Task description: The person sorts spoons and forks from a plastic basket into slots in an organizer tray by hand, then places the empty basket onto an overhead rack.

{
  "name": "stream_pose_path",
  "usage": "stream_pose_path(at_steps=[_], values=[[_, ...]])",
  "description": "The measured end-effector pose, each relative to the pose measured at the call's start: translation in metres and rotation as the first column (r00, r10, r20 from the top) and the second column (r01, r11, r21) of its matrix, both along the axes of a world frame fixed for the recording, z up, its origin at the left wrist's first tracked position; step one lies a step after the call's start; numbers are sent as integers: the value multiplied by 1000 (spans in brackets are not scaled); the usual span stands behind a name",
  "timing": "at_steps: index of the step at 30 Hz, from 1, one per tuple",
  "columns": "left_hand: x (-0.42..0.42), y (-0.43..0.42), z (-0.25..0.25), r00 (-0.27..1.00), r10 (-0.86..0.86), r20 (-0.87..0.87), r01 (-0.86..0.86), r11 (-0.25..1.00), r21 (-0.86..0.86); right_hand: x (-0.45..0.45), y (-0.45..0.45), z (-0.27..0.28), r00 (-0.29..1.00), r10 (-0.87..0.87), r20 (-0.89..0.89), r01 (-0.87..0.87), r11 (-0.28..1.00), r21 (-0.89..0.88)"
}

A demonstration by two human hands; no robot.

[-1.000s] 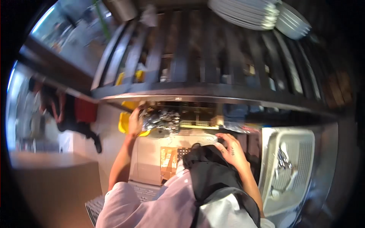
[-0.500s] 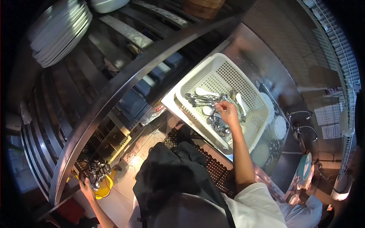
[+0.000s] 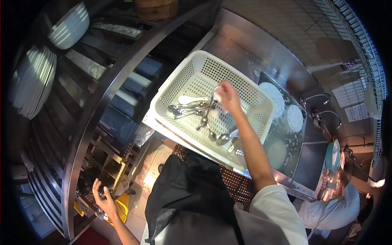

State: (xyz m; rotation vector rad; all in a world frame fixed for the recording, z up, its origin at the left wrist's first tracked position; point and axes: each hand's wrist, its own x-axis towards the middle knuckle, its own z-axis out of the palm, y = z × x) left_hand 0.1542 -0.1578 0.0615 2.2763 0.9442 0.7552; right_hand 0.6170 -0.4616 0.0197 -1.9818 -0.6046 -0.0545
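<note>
My right hand (image 3: 229, 99) is inside a white perforated plastic basket (image 3: 255, 122). Its fingers are closed around a white spoon (image 3: 217, 94), though motion smears them. Another white spoon (image 3: 192, 99) lies on the basket floor, beside a heap of metal spoons and other cutlery (image 3: 188, 110). More metal spoons (image 3: 222, 139) rest nearer the basket's front wall. Low on the left, my left hand (image 3: 107, 203) is open, fingers spread and nothing between them. It is close to a yellow container (image 3: 123, 206) with shiny cutlery (image 3: 102, 214) at its edge, partly hidden by the hand.
Right of the basket, a sink (image 3: 281, 157) holds water and white plates (image 3: 295, 118), near two taps (image 3: 326, 114). A metal rack (image 3: 92, 118) with stacked plates (image 3: 36, 83) and bowls (image 3: 70, 26) curves along my left. Another person's sleeve (image 3: 332, 208) shows at lower right.
My left hand has opened away from the cutlery it was touching. My right hand has moved deeper into the basket, from the metal cutlery to a white spoon. The view has shifted.
</note>
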Motion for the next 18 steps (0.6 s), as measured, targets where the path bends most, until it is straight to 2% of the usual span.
stream_pose_path(at_steps=[2,3,5,6,8,9,10,12,13,14,16,18], values=[[9,-10,-1,1000,-3,19,4,999,-49,25,-39,-5,985,-167,-36,160,976,-151],[14,-15,0,1000,-9,21,10,999,-46,36,-54,-17,984,-174,-38,167,975,-149],[22,-19,-2,999,-34,9,35,998,-60,47,-72,-39,950,-310,-49,276,899,-339],[25,-21,-1,999,-51,-3,51,996,-76,45,-73,-47,949,-312,-51,278,899,-337],[34,-25,1,997,-72,-3,71,996,-52,30,-68,-63,920,-325,219,387,842,-376],[38,-27,2,997,-79,10,80,995,-60,26,-65,-68,914,-304,269,396,810,-432],[40,-29,4,996,-86,21,87,994,-69,22,-63,-73,915,-303,268,395,812,-429],[46,-33,5,996,-78,36,81,995,-65,11,-53,-70,892,-393,222,446,689,-572],[49,-34,6,996,-85,26,87,994,-67,11,-52,-66,915,-384,122,374,697,-612],[52,-36,7,996,-93,17,94,993,-70,14,-54,-70,915,-384,121,374,699,-610],[58,-36,9,995,-95,25,96,992,-81,21,-56,-82,907,-417,52,398,813,-424],[63,-33,9,990,-130,63,136,986,-97,21,-45,-62,922,-382,64,378,850,-366]])
